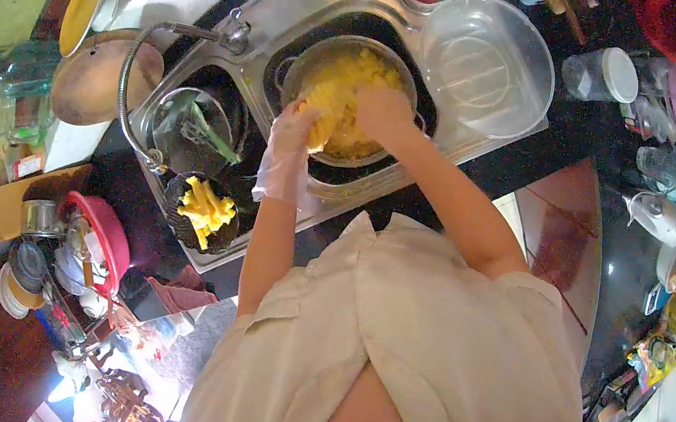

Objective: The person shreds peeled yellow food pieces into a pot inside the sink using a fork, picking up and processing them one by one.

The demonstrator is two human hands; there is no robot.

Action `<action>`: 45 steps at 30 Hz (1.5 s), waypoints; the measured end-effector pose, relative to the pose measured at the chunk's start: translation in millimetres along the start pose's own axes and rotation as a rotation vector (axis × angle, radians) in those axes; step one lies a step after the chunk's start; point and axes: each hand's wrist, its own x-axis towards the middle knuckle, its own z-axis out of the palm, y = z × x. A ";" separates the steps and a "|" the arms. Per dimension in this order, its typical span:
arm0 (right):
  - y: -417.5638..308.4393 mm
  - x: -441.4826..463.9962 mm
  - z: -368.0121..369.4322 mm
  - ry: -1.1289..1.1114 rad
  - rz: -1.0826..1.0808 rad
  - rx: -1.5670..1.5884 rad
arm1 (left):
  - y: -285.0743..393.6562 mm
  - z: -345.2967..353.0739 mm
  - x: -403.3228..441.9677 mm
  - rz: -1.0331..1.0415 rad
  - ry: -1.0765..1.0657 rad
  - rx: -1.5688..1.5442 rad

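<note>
A metal pot [337, 160] stands in the right sink basin, holding loose, shredded-looking yellow food [369, 70]. Over its left rim, my left hand [294, 126], in a clear plastic glove, is closed around a ridged yellow chunk of food [322, 125]; its exact kind does not show clearly. My right hand [384, 115] is over the pot beside that chunk, its fingers curled in and partly blurred. What the right fingers pinch, if anything, is hidden. Thick yellow strips [205, 212] lie on a small black dish [177, 208] at the sink's lower left corner.
A steel faucet [136, 60] arches over the left basin, where a clear bowl [169, 131] holds a green-handled tool [211, 131]. A large translucent tub [490, 63] rests on the drainboard. Left are a wooden board [107, 77] and a pink basin [100, 235]. A lidded jar [603, 74] stands right.
</note>
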 end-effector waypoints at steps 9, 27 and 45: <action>-1.8 -2.8 10.5 0.028 -0.014 0.029 | 23.0 12.2 -17.8 0.019 0.105 0.357; -11.4 -7.9 -18.4 0.013 -0.104 -0.003 | 39.7 16.7 -21.1 0.130 0.055 0.539; -9.6 -15.8 13.2 -0.024 -0.029 -0.007 | 34.9 20.4 -28.5 0.120 0.052 0.350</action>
